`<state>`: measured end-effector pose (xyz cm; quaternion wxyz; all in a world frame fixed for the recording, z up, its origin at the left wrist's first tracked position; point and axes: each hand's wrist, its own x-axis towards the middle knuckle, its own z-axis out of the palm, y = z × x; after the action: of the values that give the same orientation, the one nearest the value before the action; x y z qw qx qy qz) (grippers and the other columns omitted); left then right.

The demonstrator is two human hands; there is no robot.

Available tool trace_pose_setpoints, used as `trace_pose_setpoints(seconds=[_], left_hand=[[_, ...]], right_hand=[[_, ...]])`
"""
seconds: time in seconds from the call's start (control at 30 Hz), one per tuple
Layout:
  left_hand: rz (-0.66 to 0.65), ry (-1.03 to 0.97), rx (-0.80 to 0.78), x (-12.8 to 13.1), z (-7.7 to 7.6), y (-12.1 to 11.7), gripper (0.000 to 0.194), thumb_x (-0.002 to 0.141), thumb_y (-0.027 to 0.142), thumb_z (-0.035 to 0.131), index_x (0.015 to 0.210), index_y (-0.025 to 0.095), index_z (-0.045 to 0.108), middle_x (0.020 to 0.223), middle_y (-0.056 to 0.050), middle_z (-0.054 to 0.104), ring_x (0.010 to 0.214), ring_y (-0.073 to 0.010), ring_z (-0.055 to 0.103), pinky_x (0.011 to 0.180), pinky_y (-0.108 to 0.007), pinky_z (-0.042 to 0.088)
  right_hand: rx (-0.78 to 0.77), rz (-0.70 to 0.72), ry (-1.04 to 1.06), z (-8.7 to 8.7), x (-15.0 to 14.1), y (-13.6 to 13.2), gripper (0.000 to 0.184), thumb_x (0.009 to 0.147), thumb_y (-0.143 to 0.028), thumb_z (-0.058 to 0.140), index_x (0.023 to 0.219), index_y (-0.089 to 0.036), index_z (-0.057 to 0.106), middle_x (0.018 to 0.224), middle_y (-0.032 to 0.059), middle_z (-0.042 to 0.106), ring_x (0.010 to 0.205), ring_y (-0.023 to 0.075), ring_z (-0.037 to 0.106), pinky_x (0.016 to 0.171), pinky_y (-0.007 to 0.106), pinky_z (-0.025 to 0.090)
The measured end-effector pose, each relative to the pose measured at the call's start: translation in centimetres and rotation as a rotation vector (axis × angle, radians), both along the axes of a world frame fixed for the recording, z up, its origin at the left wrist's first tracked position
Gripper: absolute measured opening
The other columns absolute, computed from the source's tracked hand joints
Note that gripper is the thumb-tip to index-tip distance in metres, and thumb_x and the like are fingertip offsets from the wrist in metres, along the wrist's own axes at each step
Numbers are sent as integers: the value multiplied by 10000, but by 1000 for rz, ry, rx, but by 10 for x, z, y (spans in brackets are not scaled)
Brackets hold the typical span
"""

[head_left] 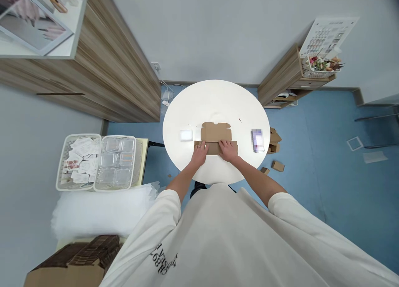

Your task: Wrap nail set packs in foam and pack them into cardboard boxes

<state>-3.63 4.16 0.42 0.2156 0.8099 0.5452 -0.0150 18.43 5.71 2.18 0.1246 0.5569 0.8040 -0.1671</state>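
Brown cardboard, cut and creased as a flat-opened box blank [216,132], is laid near the middle of the white oval worktop [215,100], somewhat towards the wearer's side. Its long axis is run from left to right, across the line of the forearms, with a wide notched panel spread on the far side and a narrower strip on the near side. The crease between them is set parallel to that axis, just ahead of the fingers. The near strip is touched by both hands: its left part by the left hand [200,152], its right part by the right hand [228,151], so neither is clearly nearer. In each grip the fingers are laid forward over the cardboard, rather close together; whether an edge is pinched by the thumbs beneath cannot be told. A small white rectangular item [186,135] is placed to the left of the blank, and a purple-and-white packet [257,140] well apart to the right, its print blurred past reading. No brand or label can be made out on the cardboard. On the pale shirt [224,237], "897" and "SEA" can be read among black letters partly lost in folds; the wall chart's [328,35] writing is too small.
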Motion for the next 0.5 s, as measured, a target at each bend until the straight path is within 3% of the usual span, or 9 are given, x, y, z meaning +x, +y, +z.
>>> trace_pose_setpoints(seconds=[0.1, 0.23, 0.37, 0.5], left_hand=[[180, -16, 43, -15, 4, -5, 736, 838, 93, 521, 1542, 200, 332, 1649, -176, 254, 1441, -353, 356, 1130, -520, 316], [380, 19, -21, -25, 6, -8, 763, 850, 201, 577, 1555, 183, 284, 1606, -210, 293, 1397, -379, 383, 1099, -526, 337], [460, 22, -117, -20, 4, -2, 738, 882, 271, 581, 1551, 213, 275, 1488, -202, 427, 1327, -357, 448, 1060, -493, 377], [473, 16, -188, -8, 4, 6, 637, 903, 308, 588, 1495, 238, 362, 1358, -178, 509, 1275, -344, 487, 1028, -474, 403]], right_hand=[[-13, -1, 4, 0, 0, 1, 734, 897, -412, 599, 1539, -173, 333, 1509, 162, 418, 1315, 335, 380, 1108, 433, 288], [-29, -8, -7, 0, -1, 0, 748, 901, -422, 587, 1551, -191, 299, 1520, 154, 396, 1330, 337, 359, 1111, 432, 280], [-32, -6, -5, 1, -2, -1, 738, 902, -415, 582, 1547, -186, 305, 1523, 162, 390, 1337, 340, 350, 1108, 432, 278], [-35, -13, 5, 2, -2, 0, 735, 901, -406, 576, 1547, -182, 306, 1526, 160, 390, 1332, 340, 361, 1111, 435, 279]])
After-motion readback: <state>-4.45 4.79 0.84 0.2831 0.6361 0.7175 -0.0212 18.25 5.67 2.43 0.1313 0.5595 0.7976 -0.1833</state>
